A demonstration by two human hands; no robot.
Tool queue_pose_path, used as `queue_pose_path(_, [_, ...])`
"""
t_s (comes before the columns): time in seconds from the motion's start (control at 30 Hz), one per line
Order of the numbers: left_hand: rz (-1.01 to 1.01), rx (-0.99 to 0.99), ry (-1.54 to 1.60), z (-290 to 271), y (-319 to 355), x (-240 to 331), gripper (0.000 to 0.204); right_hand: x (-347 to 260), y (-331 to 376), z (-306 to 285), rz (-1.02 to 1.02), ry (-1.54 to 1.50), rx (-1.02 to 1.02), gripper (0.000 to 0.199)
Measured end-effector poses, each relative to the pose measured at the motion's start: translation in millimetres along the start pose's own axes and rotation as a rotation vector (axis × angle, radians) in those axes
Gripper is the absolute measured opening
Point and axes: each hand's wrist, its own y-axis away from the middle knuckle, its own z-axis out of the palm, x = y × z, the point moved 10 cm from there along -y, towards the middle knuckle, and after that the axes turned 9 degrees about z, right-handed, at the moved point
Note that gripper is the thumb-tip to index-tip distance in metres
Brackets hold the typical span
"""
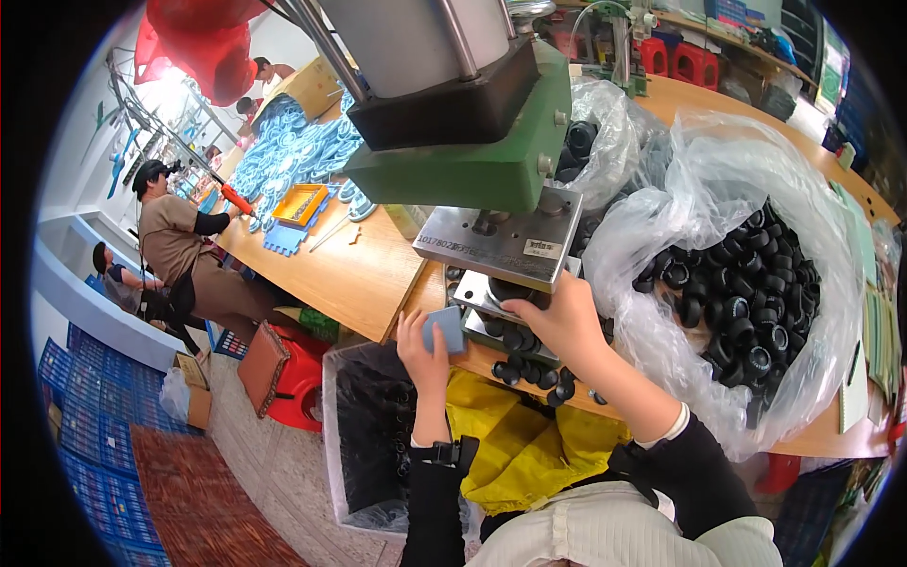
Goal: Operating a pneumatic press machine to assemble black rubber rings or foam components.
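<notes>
My left hand holds a flat grey-blue block between thumb and fingers, at the table edge left of the press. My right hand reaches in at the press, between its upper steel plate and the lower plate. Its thumb lies by a dark round part; the other fingers are curled and partly hidden, so what they hold cannot be made out. Several small black wheel-like parts lie in front of the lower plate, near the right hand.
The green press head hangs above my hands. At right stands a clear plastic bag of black wheels. Below are a lined bin and yellow cloth. A person works beside blue sandal-like pieces at left.
</notes>
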Motion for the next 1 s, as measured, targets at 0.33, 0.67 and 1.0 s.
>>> queue_pose_path(0.33, [0.068,-0.35,-0.143,63.7,3.6,-15.6,0.028,14.5,34.6,-44.0,0.024,0.043,0.073,0.043])
queue_pose_path(0.67, [0.258,0.038,0.187,7.0,-30.1,95.0,0.054,163.7,50.3,-199.4,0.406,1.103,0.394,0.037])
queue_pose_path(1.0, [-0.004,0.081,0.606,35.7,-80.3,140.3,0.036,48.5,57.5,-164.0,0.055,0.294,0.378,0.05])
